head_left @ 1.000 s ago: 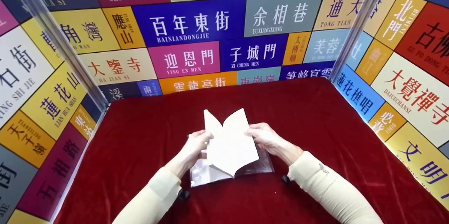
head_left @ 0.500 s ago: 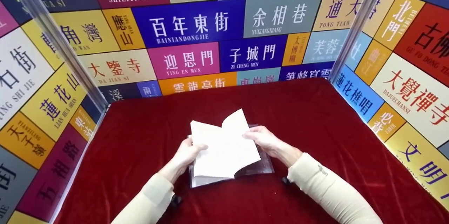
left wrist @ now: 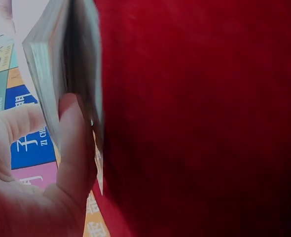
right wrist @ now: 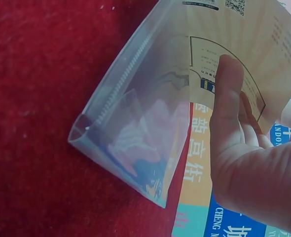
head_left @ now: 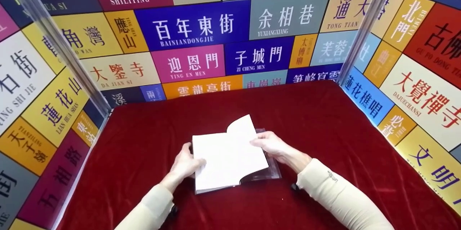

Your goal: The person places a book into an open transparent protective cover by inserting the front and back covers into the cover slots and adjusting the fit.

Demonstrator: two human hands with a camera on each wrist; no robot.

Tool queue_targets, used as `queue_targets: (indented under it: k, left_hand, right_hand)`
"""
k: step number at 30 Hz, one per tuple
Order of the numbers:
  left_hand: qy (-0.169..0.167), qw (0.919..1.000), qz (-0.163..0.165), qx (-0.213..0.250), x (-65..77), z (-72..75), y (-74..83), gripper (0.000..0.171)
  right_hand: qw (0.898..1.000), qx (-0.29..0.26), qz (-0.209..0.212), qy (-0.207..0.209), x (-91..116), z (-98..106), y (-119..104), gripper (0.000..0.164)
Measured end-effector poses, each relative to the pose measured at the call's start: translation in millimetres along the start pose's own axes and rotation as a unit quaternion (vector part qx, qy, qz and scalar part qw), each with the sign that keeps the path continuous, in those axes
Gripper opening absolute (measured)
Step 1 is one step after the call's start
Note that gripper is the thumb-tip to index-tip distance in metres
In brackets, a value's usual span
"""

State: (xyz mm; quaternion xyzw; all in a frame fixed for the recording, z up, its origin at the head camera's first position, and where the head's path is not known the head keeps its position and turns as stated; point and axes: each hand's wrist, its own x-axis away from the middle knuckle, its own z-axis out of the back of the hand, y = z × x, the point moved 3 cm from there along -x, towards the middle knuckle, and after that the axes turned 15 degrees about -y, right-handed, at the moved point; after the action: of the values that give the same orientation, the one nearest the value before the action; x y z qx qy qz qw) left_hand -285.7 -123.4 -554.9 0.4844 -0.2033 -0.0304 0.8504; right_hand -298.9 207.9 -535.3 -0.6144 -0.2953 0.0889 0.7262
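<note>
An open book (head_left: pixel 219 158) with pale, blank-looking pages lies in the middle of the head view. Its left half is flat, while the right half rises and curves. My left hand (head_left: pixel 185 163) grips the left side, thumb on top of the page; in the left wrist view its fingers (left wrist: pixel 74 148) reach under the page block (left wrist: pixel 44 69). On the right, my right hand (head_left: pixel 275 145) pinches the raised half by its edge. The right wrist view shows the printed back cover (right wrist: pixel 269 44), with a finger against it. Beside the cover stands a clear plastic sleeve (right wrist: pixel 140 133).
Dark red cloth (head_left: pixel 151 125) covers the table under the book. Panels with large Chinese lettering (head_left: pixel 194 24) surround it at the back and sides. Clear corner posts (head_left: pixel 367 28) rise at the back left and right.
My left hand has moved left and toward me, laying the left pages down flat over the plastic there. My right hand has hardly moved and holds the right half up.
</note>
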Motion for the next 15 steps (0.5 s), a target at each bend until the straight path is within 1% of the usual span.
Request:
queue_targets:
  k: [2,5,7,10,15]
  left_hand:
    - [0.024,0.9977,-0.005,-0.063,0.1,1.6,0.7,0.103]
    - [0.052,0.9881,-0.011,-0.145,0.8,3.3,3.1,0.100]
    - [0.058,0.9821,-0.013,-0.179,1.3,3.7,4.3,0.094]
    - [0.061,0.9751,-0.012,-0.213,2.4,4.0,5.7,0.085]
    - [0.059,0.9680,-0.014,-0.244,3.6,2.6,10.1,0.076]
  right_hand:
    - [1.000,0.005,-0.003,0.002,0.7,0.7,0.8,0.015]
    - [1.000,0.009,-0.004,0.003,1.1,1.3,1.4,0.015]
    - [1.000,0.011,-0.006,0.002,1.1,1.6,2.0,0.013]
    - [1.000,0.016,-0.005,-0.001,0.9,1.7,2.8,0.011]
    - [1.000,0.031,-0.003,-0.003,1.1,0.9,4.4,0.012]
